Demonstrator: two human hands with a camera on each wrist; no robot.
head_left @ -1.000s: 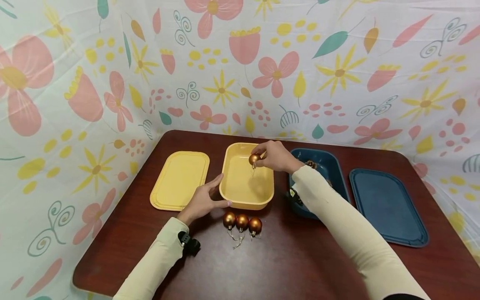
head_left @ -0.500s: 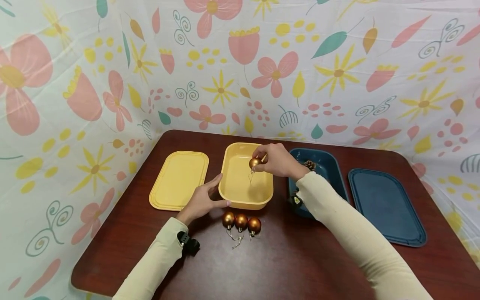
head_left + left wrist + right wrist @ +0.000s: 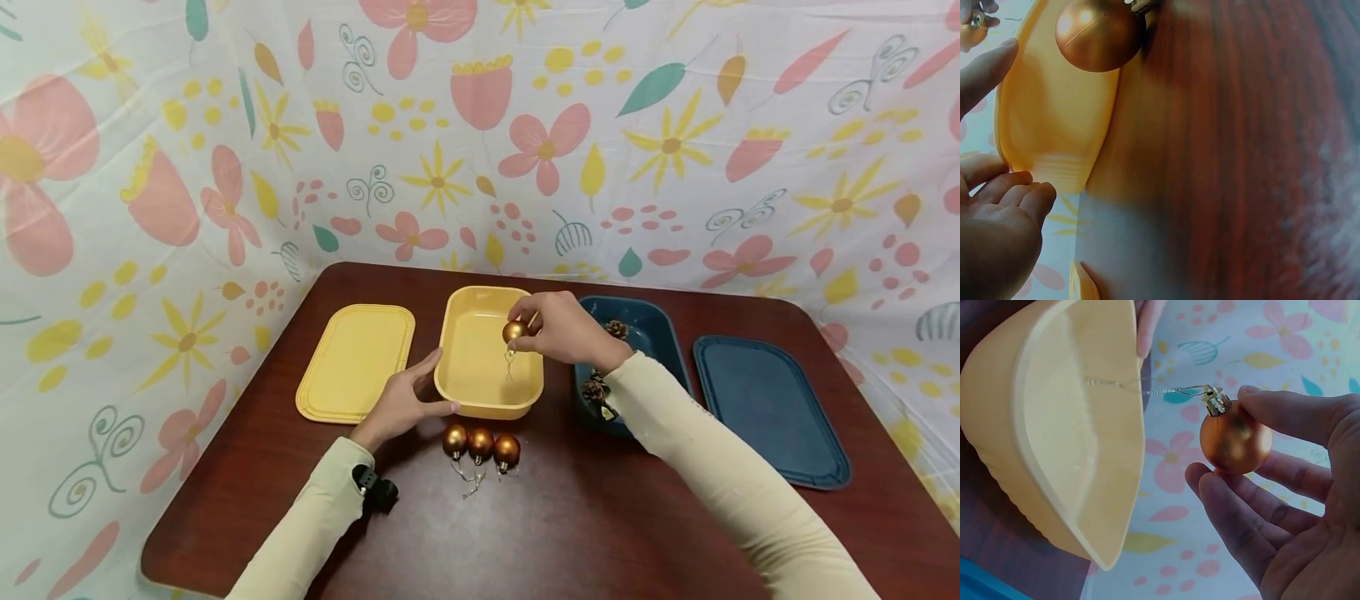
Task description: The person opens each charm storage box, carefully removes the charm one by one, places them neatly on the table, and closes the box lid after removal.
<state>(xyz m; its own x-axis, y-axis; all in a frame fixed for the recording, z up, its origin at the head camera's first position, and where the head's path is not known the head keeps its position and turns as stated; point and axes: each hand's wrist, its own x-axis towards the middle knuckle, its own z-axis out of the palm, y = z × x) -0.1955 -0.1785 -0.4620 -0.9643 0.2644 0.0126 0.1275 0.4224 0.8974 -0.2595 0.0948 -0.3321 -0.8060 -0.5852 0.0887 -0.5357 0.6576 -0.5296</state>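
In the head view my right hand [image 3: 570, 327] pinches a shiny copper-coloured Christmas ball [image 3: 515, 335] over the yellow container [image 3: 489, 411]. In the right wrist view, thumb and fingertips hold the ball [image 3: 1236, 437] near its metal cap, and a thin hanging string [image 3: 1166, 391] trails from it. Spread around the container's near left corner, my left hand [image 3: 401, 404] touches its outside with thumb and fingers. Three more Christmas balls [image 3: 480, 446] lie in a row on the table just in front of the container, their strings toward me.
A flat yellow lid [image 3: 356, 362] lies left of the container. On the right stands a blue container [image 3: 660, 329] with several pine cones [image 3: 596, 390], partly hidden by my right sleeve. A blue lid [image 3: 771, 411] lies beyond it on the dark wooden table [image 3: 570, 533].
My right hand and the ball have moved slightly right and nearer to me, still above the yellow container. The left hand stays at the container.
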